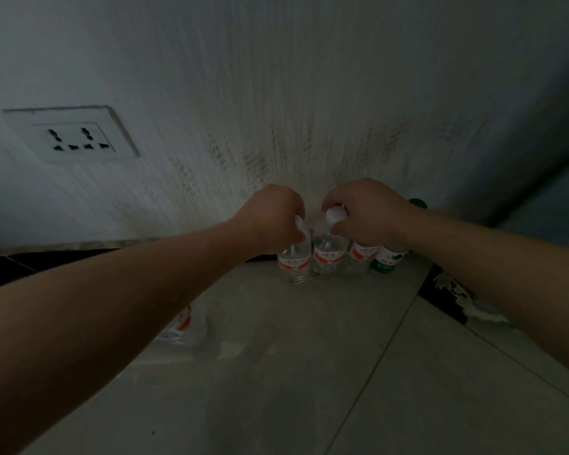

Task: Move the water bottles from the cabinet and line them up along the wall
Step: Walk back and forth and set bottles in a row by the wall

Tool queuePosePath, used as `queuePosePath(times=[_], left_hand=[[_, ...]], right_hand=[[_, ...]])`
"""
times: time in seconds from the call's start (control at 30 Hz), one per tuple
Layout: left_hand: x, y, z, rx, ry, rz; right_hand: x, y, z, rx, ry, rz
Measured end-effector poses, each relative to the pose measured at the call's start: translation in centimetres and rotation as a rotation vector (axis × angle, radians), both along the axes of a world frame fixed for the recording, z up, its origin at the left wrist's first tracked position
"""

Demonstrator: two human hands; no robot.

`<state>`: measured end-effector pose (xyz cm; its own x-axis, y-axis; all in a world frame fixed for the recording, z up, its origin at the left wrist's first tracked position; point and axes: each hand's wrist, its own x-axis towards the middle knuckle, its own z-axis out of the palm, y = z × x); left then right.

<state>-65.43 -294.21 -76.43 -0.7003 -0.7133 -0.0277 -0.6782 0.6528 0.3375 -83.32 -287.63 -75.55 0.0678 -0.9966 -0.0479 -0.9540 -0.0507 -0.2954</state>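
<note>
- left hand [271, 218] fingers curled closed over cap of red-label bottle [294, 262], bottle standing on floor at wall [276, 93].
- right hand [367, 213] closed on white-capped bottle [329, 254] just beside it.

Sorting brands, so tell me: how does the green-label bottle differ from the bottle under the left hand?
The green-label bottle has a green cap and stands rightmost; no hand clearly grips it. The red-label bottle has a white cap, stands leftmost, gripped by the left hand. Both are upright by the wall.
</note>
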Motion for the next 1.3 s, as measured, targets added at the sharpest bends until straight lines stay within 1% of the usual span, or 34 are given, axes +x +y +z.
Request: queuePosePath(times=[0.63, 0.8, 1.07, 1.3], left_hand=[[-1.2, -0.9, -0.9, -0.035, 0.036, -0.021], [-1.2, -1.1, -1.1, -0.017, 0.051, -0.012], [-1.1, -1.0, -1.4, 0.010, 0.068, 0.002], [-0.6, -0.9, -1.4, 0.041, 0.035, 0.017]], right_hand=[[-1.0, -0.4, -1.3, -0.021, -0.022, -0.019], [-0.7, -0.2, -1.4, -0.036, -0.056, -0.019], [-0.8, -0.2, -1.8, -0.028, -0.057, -0.042], [-0.7, 0.0, -1.7, -0.020, -0.057, -0.056]])
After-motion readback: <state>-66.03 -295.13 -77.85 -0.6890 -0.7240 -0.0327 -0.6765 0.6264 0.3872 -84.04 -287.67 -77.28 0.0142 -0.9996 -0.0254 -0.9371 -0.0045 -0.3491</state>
